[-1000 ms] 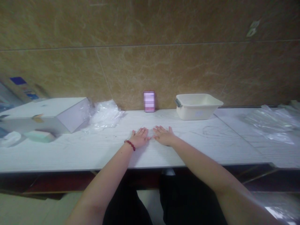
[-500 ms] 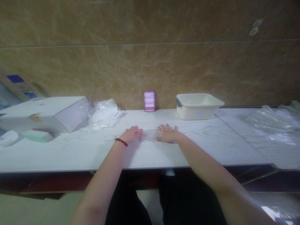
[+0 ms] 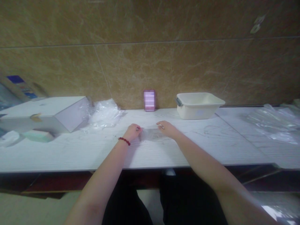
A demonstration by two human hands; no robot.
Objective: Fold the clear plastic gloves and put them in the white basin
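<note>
A flat, clear plastic bag (image 3: 151, 135) lies on the white wood-grain table between my hands, its edges hard to make out. My left hand (image 3: 133, 131), below a red beaded bracelet (image 3: 124, 141), is closed with thumb and fingers pinched on the bag's left edge. At its upper right, my right hand (image 3: 167, 128) is curled, fingertips pinched together at the bag's far edge. What exactly lies between those fingertips is too small to see clearly. Behind the hands, a phone (image 3: 149, 100) with a blurred screen leans upright against the wall.
A cream plastic tub (image 3: 199, 109) with a grey handle stands at the back right. Clear plastic bags (image 3: 275, 123) lie farther right. On the left are a white box (image 3: 44, 112), crumpled clear plastic (image 3: 105, 114) and a pale green block (image 3: 38, 136). The table's front edge runs close to me.
My right hand, flat with spread fingers before, has lifted slightly and curled its fingers together. My left hand's fingers have drawn in at the bag's left edge.
</note>
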